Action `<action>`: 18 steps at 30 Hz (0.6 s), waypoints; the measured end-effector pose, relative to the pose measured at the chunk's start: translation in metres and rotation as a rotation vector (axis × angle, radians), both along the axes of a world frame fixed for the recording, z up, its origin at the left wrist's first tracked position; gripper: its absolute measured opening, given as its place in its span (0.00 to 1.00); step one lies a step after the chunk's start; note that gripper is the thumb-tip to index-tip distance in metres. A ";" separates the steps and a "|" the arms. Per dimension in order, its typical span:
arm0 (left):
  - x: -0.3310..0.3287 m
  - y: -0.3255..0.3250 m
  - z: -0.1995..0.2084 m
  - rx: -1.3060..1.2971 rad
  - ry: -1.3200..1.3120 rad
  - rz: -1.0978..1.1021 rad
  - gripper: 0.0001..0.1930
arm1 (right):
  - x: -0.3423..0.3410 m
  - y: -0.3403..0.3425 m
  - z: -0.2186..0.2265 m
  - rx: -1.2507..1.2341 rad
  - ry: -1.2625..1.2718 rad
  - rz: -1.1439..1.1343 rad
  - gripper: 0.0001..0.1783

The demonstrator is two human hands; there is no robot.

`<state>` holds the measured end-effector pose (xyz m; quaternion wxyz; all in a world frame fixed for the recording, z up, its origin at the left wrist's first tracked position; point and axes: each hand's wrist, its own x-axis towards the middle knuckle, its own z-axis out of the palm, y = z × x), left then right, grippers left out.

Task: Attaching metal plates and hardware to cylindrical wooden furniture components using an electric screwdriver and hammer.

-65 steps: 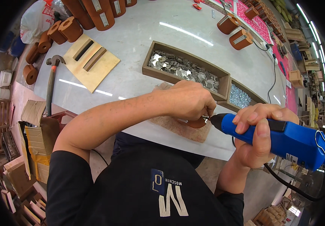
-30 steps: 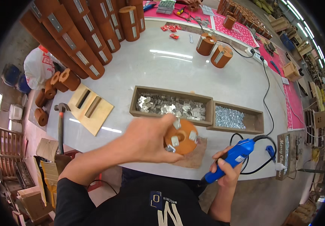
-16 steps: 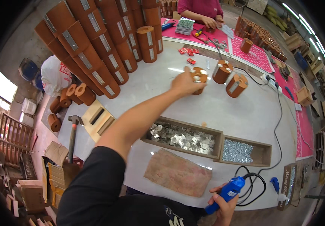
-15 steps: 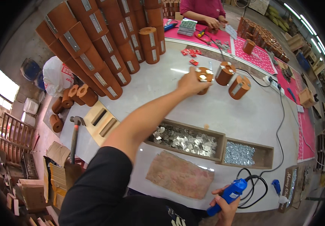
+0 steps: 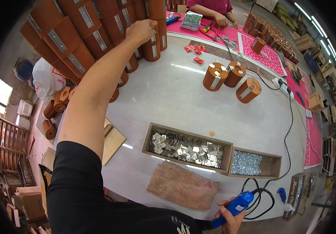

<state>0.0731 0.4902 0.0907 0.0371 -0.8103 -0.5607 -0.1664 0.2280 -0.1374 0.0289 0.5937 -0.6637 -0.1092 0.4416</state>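
My left arm reaches to the far left, where my left hand (image 5: 140,32) closes over the top of a brown cylinder (image 5: 151,48) with a metal strip on its side. That cylinder stands at the edge of a tall stack of similar cylinders (image 5: 68,37). Low at the right, my right hand (image 5: 230,216) grips a blue corded electric screwdriver (image 5: 236,206). Three separate brown cylinders (image 5: 214,78) with small metal plates on top stand at the far middle of the grey table.
A wooden tray holds metal plates (image 5: 187,150); beside it another holds screws (image 5: 246,163). A stained cloth (image 5: 183,185) lies in front. A black cord (image 5: 291,128) runs down the right side. Across the pink-covered table (image 5: 250,50) a person (image 5: 211,9) works.
My left hand has let go of a cylinder beside the two others and moved left to the stack. My right hand keeps holding the electric screwdriver in nearly the same place.
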 end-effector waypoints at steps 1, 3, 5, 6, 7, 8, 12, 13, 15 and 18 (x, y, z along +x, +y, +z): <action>0.001 0.002 -0.002 0.040 -0.039 -0.007 0.30 | -0.001 0.000 -0.002 0.030 0.054 -0.020 0.23; -0.004 0.000 -0.008 0.068 -0.079 -0.019 0.28 | -0.005 0.006 0.000 0.025 0.045 -0.009 0.22; -0.020 -0.010 -0.001 0.130 -0.171 -0.086 0.25 | -0.008 0.010 0.001 -0.069 0.059 0.156 0.22; -0.026 -0.029 0.007 0.193 -0.233 -0.137 0.24 | -0.010 0.011 -0.004 -0.101 0.045 0.218 0.21; -0.042 -0.050 0.023 0.163 -0.245 -0.170 0.22 | -0.017 0.016 -0.005 -0.139 0.004 0.245 0.20; -0.017 -0.117 0.059 -0.051 -0.368 -0.142 0.22 | -0.013 0.011 -0.019 -0.162 -0.006 0.256 0.20; -0.065 -0.225 0.073 -0.029 -0.418 -0.461 0.17 | -0.020 0.012 -0.031 -0.180 -0.121 0.346 0.20; -0.070 -0.259 0.067 -0.067 -0.491 -0.575 0.15 | -0.020 0.012 -0.036 -0.180 -0.120 0.334 0.20; -0.080 -0.321 0.045 -0.142 -0.454 -0.779 0.16 | -0.015 0.007 -0.043 -0.087 -0.045 0.279 0.23; -0.098 -0.415 0.013 -0.396 -0.436 -0.869 0.18 | -0.013 0.010 -0.040 -0.026 -0.041 0.317 0.28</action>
